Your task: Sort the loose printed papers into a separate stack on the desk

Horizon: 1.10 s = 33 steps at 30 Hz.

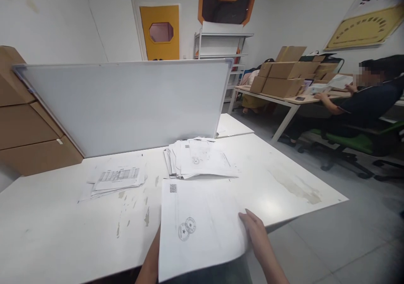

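Note:
A white sheet of paper (198, 225) with a QR code and round stamps is held over the near edge of the white table (284, 183). My right hand (256, 232) grips its right edge, fingers closed on the paper. My left hand is hidden behind the sheet; only its forearm (150, 258) shows beneath the sheet's left side. Beyond the sheet lies a messy pile of papers (198, 160). A smaller stack of printed sheets (115, 179) lies to the left.
A whiteboard (126, 103) stands upright across the table's far side. Cardboard boxes (25, 120) are stacked at the left. At the right, a person (362, 99) sits at another desk loaded with boxes (284, 80). A shelf (221, 48) stands by the back wall.

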Tool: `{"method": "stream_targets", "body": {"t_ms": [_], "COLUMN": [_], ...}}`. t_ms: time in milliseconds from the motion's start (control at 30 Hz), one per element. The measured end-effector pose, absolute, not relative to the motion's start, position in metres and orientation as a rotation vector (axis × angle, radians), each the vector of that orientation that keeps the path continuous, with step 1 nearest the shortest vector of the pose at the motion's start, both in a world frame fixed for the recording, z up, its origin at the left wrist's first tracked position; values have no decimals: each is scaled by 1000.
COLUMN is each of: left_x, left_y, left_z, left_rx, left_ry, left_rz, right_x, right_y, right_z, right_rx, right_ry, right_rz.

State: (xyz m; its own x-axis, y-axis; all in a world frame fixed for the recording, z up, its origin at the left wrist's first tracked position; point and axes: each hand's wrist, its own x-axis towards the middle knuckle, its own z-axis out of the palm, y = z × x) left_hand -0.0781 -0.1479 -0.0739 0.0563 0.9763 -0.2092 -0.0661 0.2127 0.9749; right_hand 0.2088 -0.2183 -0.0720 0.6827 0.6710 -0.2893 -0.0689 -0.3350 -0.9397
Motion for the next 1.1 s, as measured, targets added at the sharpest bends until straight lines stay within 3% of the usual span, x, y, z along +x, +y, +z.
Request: {"method": "stream_targets", "body": {"t_ms": [233, 467, 600, 767, 900, 1000, 1100], "left_x": [-100, -153, -215, -300, -344, -349, -325], "left_y": [-164, -164, -118, -25, 26, 34, 19], "left_z": [-66, -75, -31, 44, 77, 70, 33], "left_rx": [716, 1119, 1111, 1370, 1441, 1545, 1765], "left_ry": [818, 1495, 1707, 1862, 2049, 2249, 2299], "left_rz": [984, 1117, 1238, 916, 781, 805, 876], "right_x": [205, 183, 166, 163, 166, 165, 162], "right_y": [-220, -203, -190, -184, -182, -182, -177], "right_z": [-72, -63, -64, -77, -83, -87, -87], "right_rx": [-1642, -1562, -1544, -1592, -1605, -1616, -1659], "right_ry": [-742, -1006, -1022, -1172, -1204, -1220, -1265], "right_rz": [845, 816, 832, 820, 785, 754, 688]}}
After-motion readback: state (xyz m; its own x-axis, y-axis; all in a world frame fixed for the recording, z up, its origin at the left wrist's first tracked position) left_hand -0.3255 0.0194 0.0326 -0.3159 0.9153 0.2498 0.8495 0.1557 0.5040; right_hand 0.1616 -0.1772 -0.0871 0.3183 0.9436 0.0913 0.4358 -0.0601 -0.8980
